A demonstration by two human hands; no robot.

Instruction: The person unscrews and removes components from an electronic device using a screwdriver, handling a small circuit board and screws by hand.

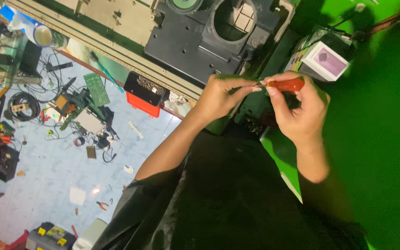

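Head view: hands [302, 109], probably screwdriver [287, 84].

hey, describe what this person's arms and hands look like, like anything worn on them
Both forearms are bare, with no visible sleeves. The left hand and right hand wear no gloves, and no rings, watch or bracelet show. A glossy black garment covers the lap below the arms.

Both hands meet raised: left hand [218, 95] pinching with fingers, right hand [299, 111] curled closed.
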